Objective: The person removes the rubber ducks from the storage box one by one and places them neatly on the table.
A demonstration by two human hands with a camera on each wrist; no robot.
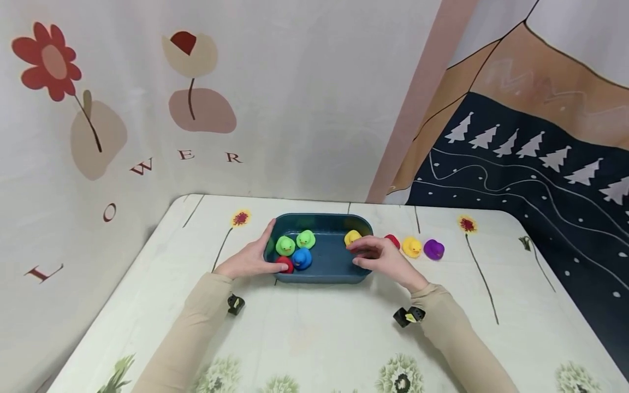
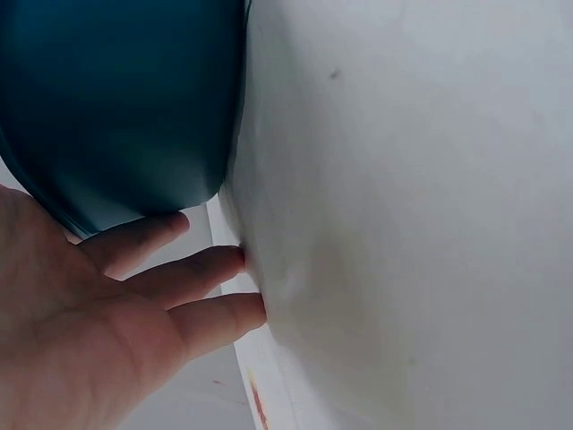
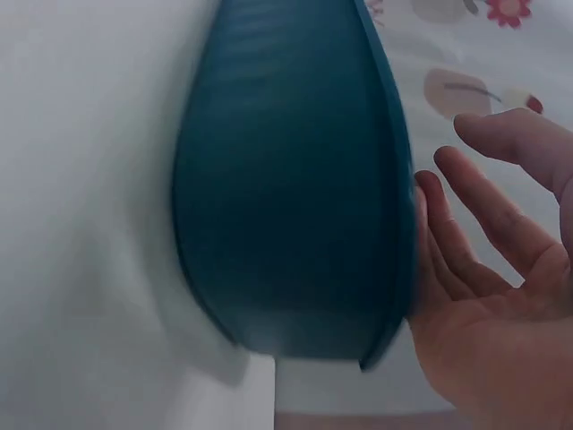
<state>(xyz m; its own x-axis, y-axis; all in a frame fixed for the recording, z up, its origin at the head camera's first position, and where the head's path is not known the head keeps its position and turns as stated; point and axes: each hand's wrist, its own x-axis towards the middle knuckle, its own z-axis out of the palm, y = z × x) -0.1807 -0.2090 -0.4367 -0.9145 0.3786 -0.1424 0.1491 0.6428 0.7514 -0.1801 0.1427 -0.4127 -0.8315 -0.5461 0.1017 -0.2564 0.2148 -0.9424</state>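
A dark blue tub (image 1: 334, 281) stands on the table. My left hand (image 1: 250, 259) holds its left end, thumb over the front rim by a red duck (image 1: 284, 264) and index finger along the back corner. Beside that duck in the tub sit a blue duck (image 1: 302, 258) and two green ducks, one at the left wall (image 1: 285, 246) and one farther back (image 1: 306, 239). My right hand (image 1: 380, 256) reaches over the right rim, thumb and fingers apart with nothing between them. Close behind its fingertips, a yellow duck (image 1: 351, 237) lies inside, partly hidden.
To the right of the tub on the table stand a red duck (image 1: 392, 240) half behind my right hand, a yellow duck (image 1: 411, 247) and a purple duck (image 1: 434, 249). A printed cloth (image 1: 304, 327) covers the table. Behind it hangs a patterned curtain (image 1: 304, 109).
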